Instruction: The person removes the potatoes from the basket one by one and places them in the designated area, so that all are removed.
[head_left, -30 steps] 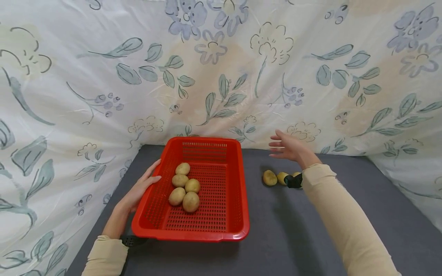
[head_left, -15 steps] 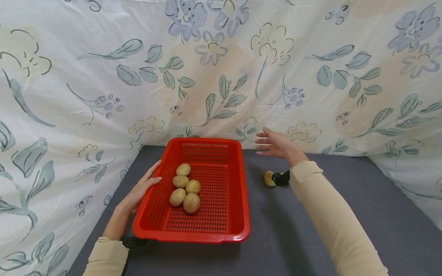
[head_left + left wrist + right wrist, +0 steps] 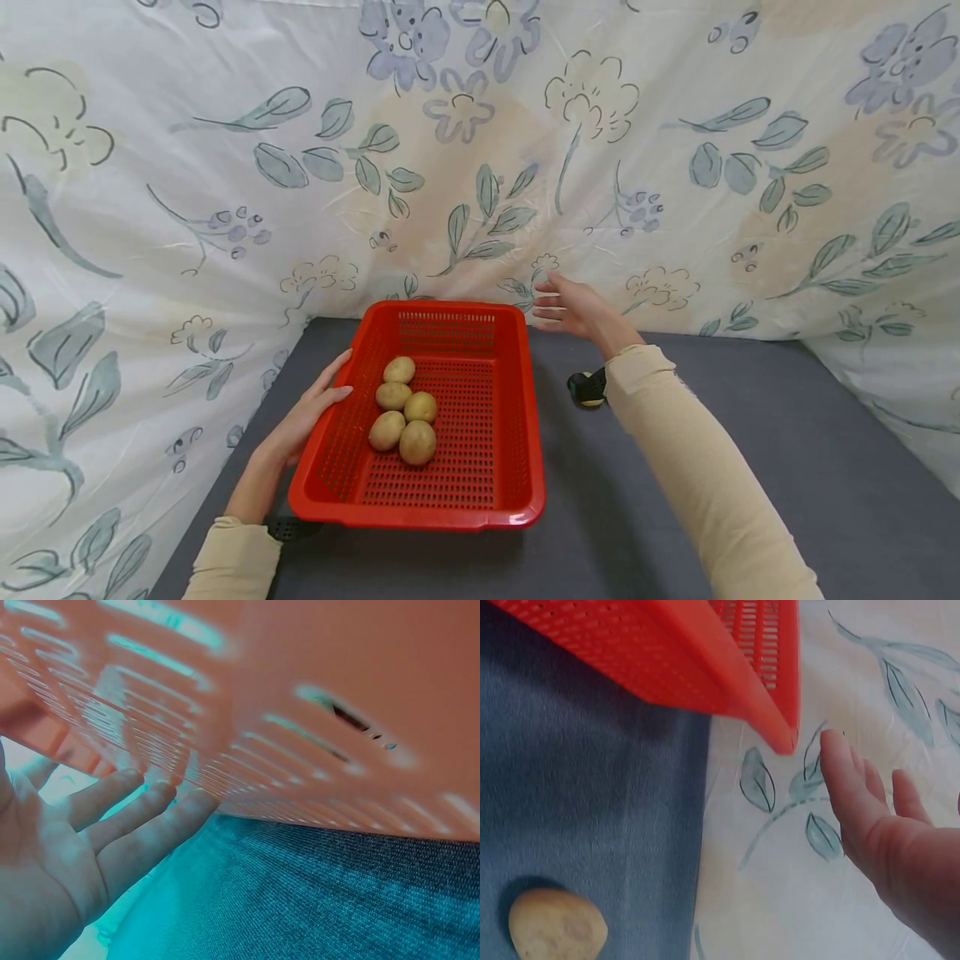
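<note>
A red slotted plastic basket (image 3: pixel 510 467) sits on the grey table and holds several potatoes (image 3: pixel 408 408). My left hand (image 3: pixel 311 408) lies open with straight fingers (image 3: pixel 139 825) against the basket's left wall (image 3: pixel 300 712). My right hand (image 3: pixel 573 308) hovers open above the table just past the basket's far right corner (image 3: pixel 784 731), fingers spread and holding nothing. One loose potato (image 3: pixel 555 926) lies on the table below that hand; in the head view my right wrist band (image 3: pixel 587 388) hides most of it.
A flowered white cloth (image 3: pixel 480 150) hangs close behind and on both sides of the grey table (image 3: pixel 750 400). The cloth backdrop (image 3: pixel 795 847) meets the table just beyond the basket.
My right hand has moved left toward the basket's far right corner, and its arm now covers the loose potatoes that showed earlier. The left hand and basket have stayed put.
</note>
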`<state>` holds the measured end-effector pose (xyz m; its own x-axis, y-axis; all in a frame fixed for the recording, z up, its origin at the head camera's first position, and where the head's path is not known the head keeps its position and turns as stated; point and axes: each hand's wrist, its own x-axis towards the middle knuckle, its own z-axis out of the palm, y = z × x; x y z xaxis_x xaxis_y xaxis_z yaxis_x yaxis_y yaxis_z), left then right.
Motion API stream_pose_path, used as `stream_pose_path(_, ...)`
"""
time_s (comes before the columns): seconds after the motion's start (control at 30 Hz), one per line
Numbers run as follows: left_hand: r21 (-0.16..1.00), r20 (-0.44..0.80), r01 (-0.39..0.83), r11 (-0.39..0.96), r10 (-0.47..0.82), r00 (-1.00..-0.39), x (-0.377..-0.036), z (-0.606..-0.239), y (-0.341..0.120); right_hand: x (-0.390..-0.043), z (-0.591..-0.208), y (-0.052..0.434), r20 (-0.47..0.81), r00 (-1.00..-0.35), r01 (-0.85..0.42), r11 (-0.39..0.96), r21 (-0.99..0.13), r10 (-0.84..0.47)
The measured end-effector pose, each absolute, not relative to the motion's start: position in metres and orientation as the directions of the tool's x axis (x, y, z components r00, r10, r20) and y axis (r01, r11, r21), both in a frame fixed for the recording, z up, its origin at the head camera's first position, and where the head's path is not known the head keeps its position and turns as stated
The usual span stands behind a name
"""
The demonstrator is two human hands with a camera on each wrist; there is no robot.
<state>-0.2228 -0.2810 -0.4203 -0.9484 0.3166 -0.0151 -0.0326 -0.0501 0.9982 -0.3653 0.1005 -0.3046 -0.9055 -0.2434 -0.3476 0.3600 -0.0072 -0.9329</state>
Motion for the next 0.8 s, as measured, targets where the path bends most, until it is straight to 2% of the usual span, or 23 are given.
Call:
stream_pose_path(0.4,0.999,-0.018,-0.031,-0.038,0.305,-0.952,-0.221,-0.421,-0.282,-0.359,-0.312,0.072,-0.291,-0.914,0.316,-0.048,-0.947,-0.282)
stream_pose_path(0.8,0.999,-0.013,-0.028,-0.042,0.313,-0.950,-0.221,-0.420,-0.281,-0.356,-0.321,0.046,-0.305,-0.902,0.334,-0.045,-0.942,-0.305)
